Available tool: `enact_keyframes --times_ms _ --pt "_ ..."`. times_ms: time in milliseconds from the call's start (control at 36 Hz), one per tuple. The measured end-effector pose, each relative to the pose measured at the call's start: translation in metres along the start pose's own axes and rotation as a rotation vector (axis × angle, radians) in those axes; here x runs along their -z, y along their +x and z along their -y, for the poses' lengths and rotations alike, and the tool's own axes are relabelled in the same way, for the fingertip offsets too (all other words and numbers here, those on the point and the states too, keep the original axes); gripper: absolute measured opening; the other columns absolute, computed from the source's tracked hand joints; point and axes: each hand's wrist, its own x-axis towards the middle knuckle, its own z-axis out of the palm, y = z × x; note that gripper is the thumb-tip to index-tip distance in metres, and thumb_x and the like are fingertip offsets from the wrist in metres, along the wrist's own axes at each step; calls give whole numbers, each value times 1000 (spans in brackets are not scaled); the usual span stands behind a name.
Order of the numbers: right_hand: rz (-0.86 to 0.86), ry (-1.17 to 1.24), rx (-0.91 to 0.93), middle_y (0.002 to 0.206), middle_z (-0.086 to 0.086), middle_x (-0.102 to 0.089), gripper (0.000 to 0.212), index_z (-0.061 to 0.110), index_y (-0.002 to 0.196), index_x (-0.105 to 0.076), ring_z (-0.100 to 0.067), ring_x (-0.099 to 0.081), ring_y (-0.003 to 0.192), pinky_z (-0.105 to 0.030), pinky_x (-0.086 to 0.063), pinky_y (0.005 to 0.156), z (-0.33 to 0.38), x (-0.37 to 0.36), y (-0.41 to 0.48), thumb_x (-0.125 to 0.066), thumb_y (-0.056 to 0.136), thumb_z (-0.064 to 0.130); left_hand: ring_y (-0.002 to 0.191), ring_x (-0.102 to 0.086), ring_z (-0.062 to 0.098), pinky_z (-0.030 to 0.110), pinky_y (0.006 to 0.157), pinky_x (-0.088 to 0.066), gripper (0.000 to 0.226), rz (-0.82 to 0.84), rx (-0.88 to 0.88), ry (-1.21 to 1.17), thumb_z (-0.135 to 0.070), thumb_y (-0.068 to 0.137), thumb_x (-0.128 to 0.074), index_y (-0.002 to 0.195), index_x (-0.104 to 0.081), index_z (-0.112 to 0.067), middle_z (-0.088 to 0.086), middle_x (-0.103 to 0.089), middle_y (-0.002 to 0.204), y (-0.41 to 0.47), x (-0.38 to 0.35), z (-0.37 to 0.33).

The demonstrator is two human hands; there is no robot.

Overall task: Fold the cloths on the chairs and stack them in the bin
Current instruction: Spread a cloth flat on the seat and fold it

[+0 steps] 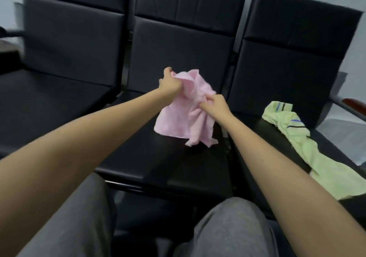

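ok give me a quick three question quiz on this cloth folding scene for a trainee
1. True or false: the pink cloth is gripped by both the left hand and the right hand.
2. Which chair does the green cloth lie on?
A. the left chair
B. the middle chair
C. the right chair
3. Short answer: is the bin in view?

Key: 1 true; 2 C; 3 no
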Motion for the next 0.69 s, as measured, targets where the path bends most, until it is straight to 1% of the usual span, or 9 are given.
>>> enact_keyframes --times_ms 83,194,278,389,472,528,611,639,694 --pt "187 -82 -142 136 -8 -37 51 17 140 -43 -28 -49 118 -31 -45 92 -16 -21 -8 -53 90 20 144 -7 36 52 114 -16 72 -8 -61 627 -8 93 -38 149 -7 -41 6 -1 160 -3 22 47" --pt "216 -73 -133 146 0 -9 61 32 140 -35 -30 -28 135 -44 -34 109 -52 -53 -42 -47 85 9 134 -34 26 43 105 -33 53 400 -562 836 -11 86 -51 137 -47 -25 2 -41 144 -25 14 99" --pt "238 -161 -107 147 -1 -9 56 33 139 -31 -29 -21 138 -42 -27 113 -76 -72 -57 -51 88 22 99 -56 16 33 79 -40 38 629 -684 804 -31 87 -51 123 -60 -25 -4 -63 112 -48 3 135" --pt "257 -127 -42 143 -1 -13 65 32 136 -31 -27 -16 138 -44 -19 116 -65 -74 -56 -60 78 32 72 -59 15 26 63 -33 25 346 -812 597 -23 83 -52 96 -73 -20 -4 -69 80 -52 1 171" --pt "347 -245 34 142 -3 -16 70 33 137 -28 -25 -12 139 -37 -15 114 -61 -73 -57 -63 77 38 57 -50 6 26 54 -37 28 232 -697 380 -11 81 -47 82 -72 -22 -5 -63 64 -57 -2 163" --pt "363 -267 89 144 -1 -17 74 35 141 -21 -23 -13 139 -36 -15 111 -64 -75 -61 -65 83 43 62 -54 10 32 61 -46 34 190 -662 312 -15 82 -39 90 -72 -11 -1 -64 69 -58 -2 154" --pt "313 -283 167 152 1 -14 97 31 148 -7 -19 -10 142 -42 -9 116 -62 -78 -58 -71 77 49 110 -59 20 31 97 -43 37 129 -765 335 -9 89 -40 111 -69 -5 13 -68 111 -54 4 148" --pt "263 -310 196 149 1 -23 95 28 148 -11 -18 -17 140 -44 -9 116 -57 -78 -57 -72 77 44 119 -53 14 23 102 -37 36 116 -782 320 -6 90 -40 115 -66 -2 14 -65 119 -53 7 145" --pt "66 -341 276 121 1 -53 58 25 135 -39 -22 -44 120 -46 -25 109 -49 -81 -53 -61 81 22 99 -52 -9 6 89 -35 34 114 -788 228 -1 88 -39 106 -67 3 13 -68 102 -56 12 137"
